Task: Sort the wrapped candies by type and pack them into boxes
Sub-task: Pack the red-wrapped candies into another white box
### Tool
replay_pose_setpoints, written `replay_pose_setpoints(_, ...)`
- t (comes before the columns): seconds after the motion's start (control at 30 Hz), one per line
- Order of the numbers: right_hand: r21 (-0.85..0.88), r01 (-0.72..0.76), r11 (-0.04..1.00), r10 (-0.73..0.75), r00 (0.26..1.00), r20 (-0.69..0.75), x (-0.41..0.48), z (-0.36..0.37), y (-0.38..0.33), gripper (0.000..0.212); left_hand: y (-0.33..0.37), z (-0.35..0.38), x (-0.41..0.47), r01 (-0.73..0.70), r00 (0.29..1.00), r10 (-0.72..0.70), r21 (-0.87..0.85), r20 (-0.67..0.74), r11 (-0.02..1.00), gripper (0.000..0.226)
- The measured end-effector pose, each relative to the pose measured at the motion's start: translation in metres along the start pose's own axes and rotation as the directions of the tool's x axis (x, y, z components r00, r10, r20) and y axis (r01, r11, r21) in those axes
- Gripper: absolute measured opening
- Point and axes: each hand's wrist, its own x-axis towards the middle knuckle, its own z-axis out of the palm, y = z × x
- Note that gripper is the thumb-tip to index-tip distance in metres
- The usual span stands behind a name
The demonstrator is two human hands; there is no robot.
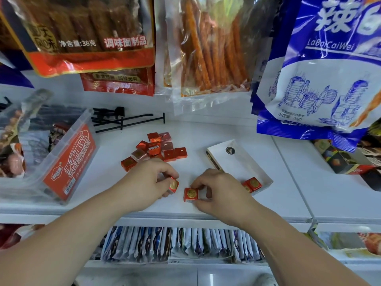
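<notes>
Red foil covered the left candy (173, 185), pinched by the left hand (148, 180), and the right candy (190, 194), pinched by the right hand (220, 190), which lay nearer the open white box (237, 162) just to its right on the shelf (206, 131).

Glossy, creased red foil with gold seals on the wrapped candies (158, 148); matt white card for the box (245, 162); clear, smooth hard plastic for the bin (68, 139); smooth white finish on the shelf (288, 193); shiny plastic film on the hanging snack bags (206, 48).
</notes>
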Motion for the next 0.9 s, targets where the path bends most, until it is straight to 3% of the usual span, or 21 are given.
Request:
replay_pose_setpoints(0.27,-0.039,0.012,0.999,-0.012,1.0,0.004,0.001,0.0,0.001,0.028,-0.004,0.001,0.002,-0.155,0.988,0.141,0.312,0.064,0.937,0.019)
replay_pose_setpoints(0.53,-0.028,-0.003,1.0,0.003,1.0,0.003,-0.001,-0.005,0.001,0.026,-0.01,-0.017,0.002,-0.215,0.968,0.14,0.395,0.211,0.893,0.049)
replay_pose_setpoints(0.9,0.112,0.019,0.994,-0.011,0.998,-0.069,-0.001,-0.004,-0.005,0.03,-0.012,0.0,0.003,-0.233,0.972,0.216,0.332,0.088,0.914,0.033)
